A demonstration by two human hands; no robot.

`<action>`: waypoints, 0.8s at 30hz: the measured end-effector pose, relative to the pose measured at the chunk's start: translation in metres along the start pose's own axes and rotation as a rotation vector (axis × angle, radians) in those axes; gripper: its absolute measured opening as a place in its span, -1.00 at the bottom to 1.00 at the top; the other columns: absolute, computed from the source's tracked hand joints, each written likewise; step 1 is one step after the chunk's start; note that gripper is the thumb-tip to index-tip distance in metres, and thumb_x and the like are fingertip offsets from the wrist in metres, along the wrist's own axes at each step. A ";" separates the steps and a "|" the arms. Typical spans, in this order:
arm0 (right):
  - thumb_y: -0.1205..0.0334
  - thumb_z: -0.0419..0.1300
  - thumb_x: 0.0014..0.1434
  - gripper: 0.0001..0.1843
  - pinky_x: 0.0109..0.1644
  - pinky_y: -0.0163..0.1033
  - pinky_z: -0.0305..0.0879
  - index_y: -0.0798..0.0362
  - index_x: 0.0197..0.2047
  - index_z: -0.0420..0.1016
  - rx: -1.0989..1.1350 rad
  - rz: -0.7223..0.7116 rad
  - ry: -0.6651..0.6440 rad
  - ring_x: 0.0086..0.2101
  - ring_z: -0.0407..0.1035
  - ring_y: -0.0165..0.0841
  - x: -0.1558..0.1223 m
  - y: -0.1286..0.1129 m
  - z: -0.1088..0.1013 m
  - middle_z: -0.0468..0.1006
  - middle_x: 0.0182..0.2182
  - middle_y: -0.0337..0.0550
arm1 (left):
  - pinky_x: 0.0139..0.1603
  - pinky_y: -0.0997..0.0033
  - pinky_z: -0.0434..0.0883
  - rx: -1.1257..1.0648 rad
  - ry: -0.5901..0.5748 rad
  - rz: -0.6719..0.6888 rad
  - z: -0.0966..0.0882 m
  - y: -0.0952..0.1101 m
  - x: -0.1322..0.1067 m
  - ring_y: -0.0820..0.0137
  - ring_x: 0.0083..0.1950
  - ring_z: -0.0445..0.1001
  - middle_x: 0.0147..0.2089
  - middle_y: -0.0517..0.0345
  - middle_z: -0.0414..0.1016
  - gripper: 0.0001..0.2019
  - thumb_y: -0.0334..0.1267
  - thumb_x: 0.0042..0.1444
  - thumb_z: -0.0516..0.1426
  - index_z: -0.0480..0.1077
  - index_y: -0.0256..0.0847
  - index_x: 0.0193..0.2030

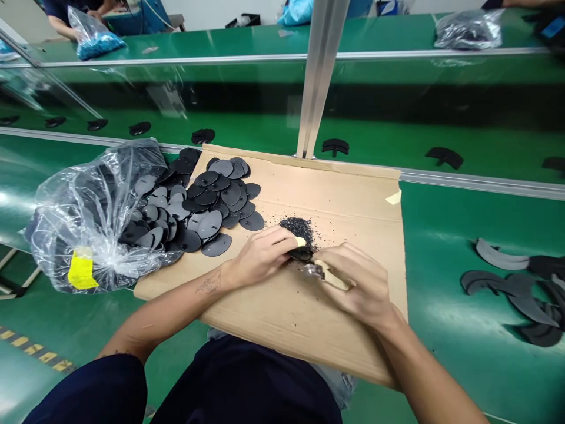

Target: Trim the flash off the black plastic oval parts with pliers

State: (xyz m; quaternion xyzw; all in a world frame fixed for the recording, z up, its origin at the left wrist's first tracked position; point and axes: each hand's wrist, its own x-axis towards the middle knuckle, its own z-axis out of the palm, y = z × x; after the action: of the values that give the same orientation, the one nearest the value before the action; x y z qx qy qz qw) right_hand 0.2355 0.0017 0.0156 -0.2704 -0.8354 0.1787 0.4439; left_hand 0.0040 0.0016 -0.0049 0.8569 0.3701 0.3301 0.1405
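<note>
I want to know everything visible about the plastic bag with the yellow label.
The plastic bag is clear and crumpled, with a yellow label on its near side. It lies slumped at the left of the cardboard, overlapping its edge; black oval pieces lie against its right side, some showing through it. The left hand is apart from it.

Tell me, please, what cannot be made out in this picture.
In the head view:
Held item in the right hand: blurred, partly covered by that hand.
Black piece at the left hand: partly hidden by that hand.
Yellow label: any print too small to read.
Curved black parts: some cut off by the right edge.
</note>
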 end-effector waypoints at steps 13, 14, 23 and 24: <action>0.32 0.23 0.28 -0.83 -0.25 -0.18 0.38 0.00 -0.05 0.52 -0.273 0.033 -0.123 -0.32 0.49 -0.30 0.002 0.020 -0.015 0.66 -0.27 -0.09 | -0.02 0.32 0.52 -0.424 0.124 -0.108 -0.004 0.002 0.006 0.34 -0.07 0.57 -0.11 -0.01 0.59 -0.80 -0.43 0.27 0.11 0.46 -0.25 0.00; 0.32 0.22 0.29 -0.82 -0.25 -0.18 0.38 0.00 -0.05 0.53 -0.279 0.035 -0.126 -0.32 0.49 -0.30 0.002 0.019 -0.014 0.66 -0.27 -0.10 | -0.02 0.31 0.52 -0.432 0.124 -0.103 -0.004 0.002 0.006 0.33 -0.07 0.58 -0.11 -0.01 0.59 -0.80 -0.44 0.27 0.11 0.46 -0.25 0.00; 0.31 0.23 0.31 -0.88 -0.28 -0.22 0.36 0.02 -0.07 0.52 -0.353 -0.006 -0.109 -0.36 0.46 -0.35 0.000 0.016 -0.013 0.67 -0.28 -0.11 | -0.06 0.38 0.53 -0.441 0.136 -0.082 -0.002 0.003 0.006 0.37 -0.10 0.58 -0.14 0.02 0.59 -0.78 -0.47 0.25 0.11 0.46 -0.25 0.00; 0.31 0.23 0.31 -0.88 -0.28 -0.22 0.35 0.02 -0.07 0.52 -0.368 -0.011 -0.111 -0.37 0.45 -0.35 0.000 0.016 -0.013 0.67 -0.28 -0.11 | -0.06 0.38 0.53 -0.445 0.135 -0.088 -0.001 0.004 0.006 0.37 -0.10 0.58 -0.14 0.02 0.59 -0.79 -0.46 0.25 0.12 0.46 -0.26 0.00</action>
State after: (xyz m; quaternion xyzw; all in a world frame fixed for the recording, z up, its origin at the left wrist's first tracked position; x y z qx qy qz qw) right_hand 0.2509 0.0151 0.0146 -0.3323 -0.8785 0.0352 0.3413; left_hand 0.0078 0.0031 0.0005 0.7640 0.3338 0.4535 0.3150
